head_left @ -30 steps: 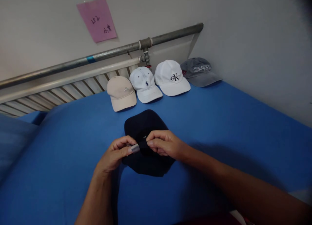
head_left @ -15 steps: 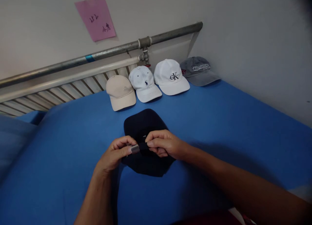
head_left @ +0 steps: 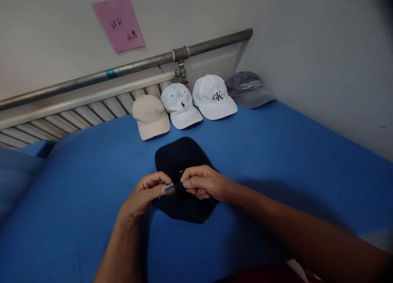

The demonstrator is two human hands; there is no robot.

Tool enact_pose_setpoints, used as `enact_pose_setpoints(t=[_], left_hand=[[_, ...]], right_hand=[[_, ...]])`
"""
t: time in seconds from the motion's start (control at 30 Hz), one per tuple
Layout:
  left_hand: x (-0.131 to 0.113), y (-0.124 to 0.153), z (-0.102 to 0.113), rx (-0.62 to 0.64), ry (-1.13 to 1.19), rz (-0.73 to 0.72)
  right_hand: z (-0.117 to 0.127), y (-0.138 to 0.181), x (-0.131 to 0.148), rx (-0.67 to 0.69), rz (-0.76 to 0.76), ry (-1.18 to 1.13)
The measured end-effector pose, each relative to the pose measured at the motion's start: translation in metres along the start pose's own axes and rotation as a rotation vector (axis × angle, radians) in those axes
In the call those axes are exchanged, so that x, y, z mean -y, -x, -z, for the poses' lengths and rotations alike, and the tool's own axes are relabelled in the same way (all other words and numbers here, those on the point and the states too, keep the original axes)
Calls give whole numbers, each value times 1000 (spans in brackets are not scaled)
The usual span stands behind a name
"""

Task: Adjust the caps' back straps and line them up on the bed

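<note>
A dark navy or black baseball cap [head_left: 184, 152] lies on the blue surface in front of me, its brim pointing away and its inside partly showing. My left hand [head_left: 147, 193] pinches the silver metal buckle [head_left: 169, 189] of the cap's back strap between thumb and fingers. Just right of the buckle, my right hand [head_left: 205, 183] grips the dark strap [head_left: 178, 187] with thumb and forefinger. The strap's end is hidden by the right fingers.
Behind the dark cap stand a beige cap [head_left: 150, 115], a white cap with a small rider logo [head_left: 181, 105], a white CK cap [head_left: 213, 97] and a grey cap [head_left: 250, 88]. A radiator [head_left: 76, 115], a metal pipe [head_left: 138, 64] and a pink paper [head_left: 118, 25] are along the wall.
My right hand has shifted slightly left along the strap, closer to the buckle. The left hand keeps its hold, and the view has moved very little.
</note>
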State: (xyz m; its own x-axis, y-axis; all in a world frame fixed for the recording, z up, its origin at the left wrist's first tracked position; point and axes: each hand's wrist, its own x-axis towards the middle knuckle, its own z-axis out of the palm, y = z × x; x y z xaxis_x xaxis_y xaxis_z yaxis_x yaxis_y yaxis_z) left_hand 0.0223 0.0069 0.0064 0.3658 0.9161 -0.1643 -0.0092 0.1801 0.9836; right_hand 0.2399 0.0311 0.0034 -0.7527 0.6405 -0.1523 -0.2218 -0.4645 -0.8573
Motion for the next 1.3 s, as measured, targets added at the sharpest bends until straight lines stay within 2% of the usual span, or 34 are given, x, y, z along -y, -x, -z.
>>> enact_pose_setpoints(t=[0.33,1.3], left_hand=[[0,0,-2,-30,-9,0],[3,-1,1,-17,-75,17]], right_hand=[[4,-2,-4,23,21,-59],[3,-2,-5,23,54,-10]])
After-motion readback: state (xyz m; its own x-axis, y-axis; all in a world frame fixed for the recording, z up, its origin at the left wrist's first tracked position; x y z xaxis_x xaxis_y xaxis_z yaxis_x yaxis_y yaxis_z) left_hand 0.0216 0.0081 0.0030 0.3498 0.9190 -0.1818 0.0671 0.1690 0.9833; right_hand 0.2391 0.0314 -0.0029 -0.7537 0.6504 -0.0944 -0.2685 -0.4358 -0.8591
